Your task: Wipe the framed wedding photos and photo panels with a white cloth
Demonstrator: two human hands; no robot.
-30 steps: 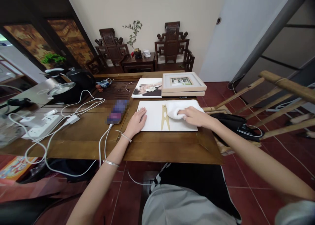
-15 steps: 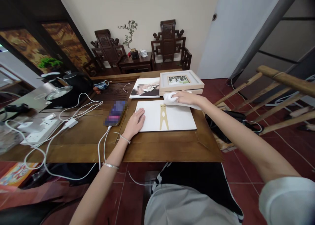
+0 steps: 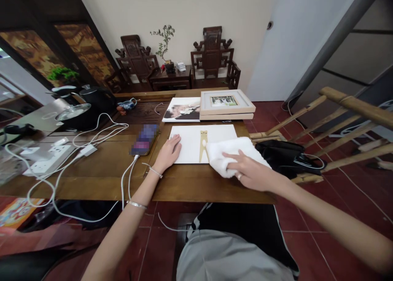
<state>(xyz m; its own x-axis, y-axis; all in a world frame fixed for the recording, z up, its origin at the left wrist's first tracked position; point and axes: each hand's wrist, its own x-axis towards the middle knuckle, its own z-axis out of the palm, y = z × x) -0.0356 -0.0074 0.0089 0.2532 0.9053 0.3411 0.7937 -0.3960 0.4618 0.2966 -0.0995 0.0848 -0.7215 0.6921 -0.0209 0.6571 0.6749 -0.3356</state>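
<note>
A flat white board (image 3: 188, 143) lies on the wooden table, with a tan stand leg (image 3: 203, 146) down its middle. My left hand (image 3: 169, 150) rests flat on the board's left edge, fingers stretched out. In my right hand (image 3: 250, 170) is a white cloth (image 3: 230, 152), which covers the right part of the board and hangs over its near edge. Just beyond the board lie a photo print (image 3: 181, 109) and a light wooden picture frame (image 3: 227, 100), stacked on another frame.
Left of the board is a phone (image 3: 143, 139) on a white charging cable. Farther left are a power strip (image 3: 50, 160), tangled cables, a black pot (image 3: 73, 117) and a kettle (image 3: 95, 98). A bamboo chair (image 3: 346, 105) holding a black bag (image 3: 284, 156) stands right of the table.
My right hand has drawn the white cloth from the board's far right edge toward me, to its near right side. My left hand has stayed in place.
</note>
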